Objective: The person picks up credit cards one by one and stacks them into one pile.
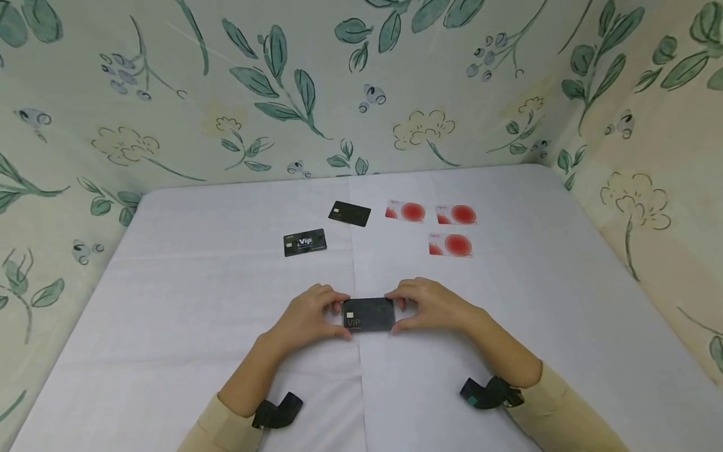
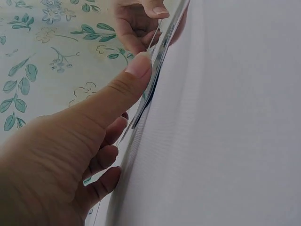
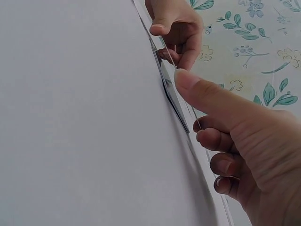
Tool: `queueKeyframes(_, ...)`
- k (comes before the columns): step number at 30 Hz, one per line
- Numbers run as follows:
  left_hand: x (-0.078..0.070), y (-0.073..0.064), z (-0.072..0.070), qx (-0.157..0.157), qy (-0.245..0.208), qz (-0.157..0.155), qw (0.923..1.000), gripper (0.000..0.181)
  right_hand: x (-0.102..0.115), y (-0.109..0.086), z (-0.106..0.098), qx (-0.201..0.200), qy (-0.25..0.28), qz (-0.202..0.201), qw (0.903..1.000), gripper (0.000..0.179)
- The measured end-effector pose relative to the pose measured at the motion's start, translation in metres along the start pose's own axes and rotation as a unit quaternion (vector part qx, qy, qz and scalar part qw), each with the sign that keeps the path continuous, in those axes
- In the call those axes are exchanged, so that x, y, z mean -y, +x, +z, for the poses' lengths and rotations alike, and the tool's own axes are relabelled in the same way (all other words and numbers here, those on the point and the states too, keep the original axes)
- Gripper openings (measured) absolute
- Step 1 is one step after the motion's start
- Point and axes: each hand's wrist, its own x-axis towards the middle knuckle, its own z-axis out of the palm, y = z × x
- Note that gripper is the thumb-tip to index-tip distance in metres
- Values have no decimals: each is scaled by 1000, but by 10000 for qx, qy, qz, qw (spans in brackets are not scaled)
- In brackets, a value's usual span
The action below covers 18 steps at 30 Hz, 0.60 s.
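Near the front middle of the white table is a black VIP card with a small silver chip. My left hand and right hand pinch, from opposite ends, a card-sized clear plastic sheet. It overlaps the VIP card in the head view. Both wrist views show its thin edge between the two hands, with the dark card close below; I cannot tell whether the card lies under or inside the plastic. My left thumb and right thumb press along the near side, other fingers curled behind.
Farther back lie a second black card and a black card with a white Vip label. Right of them are three white cards with red circles, one of them the front red-and-white card. A floral cloth hangs behind the table.
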Motion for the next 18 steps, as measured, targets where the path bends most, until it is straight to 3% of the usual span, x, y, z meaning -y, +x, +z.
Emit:
queueKeyframes(7, 2, 0, 1, 28, 224, 91, 9997, 62, -2, 1, 4, 98, -104, 19, 9999, 52)
queueKeyframes(18, 5, -1, 4, 29, 206, 113, 9997, 64, -1, 1, 5, 209, -195, 53, 9996, 53)
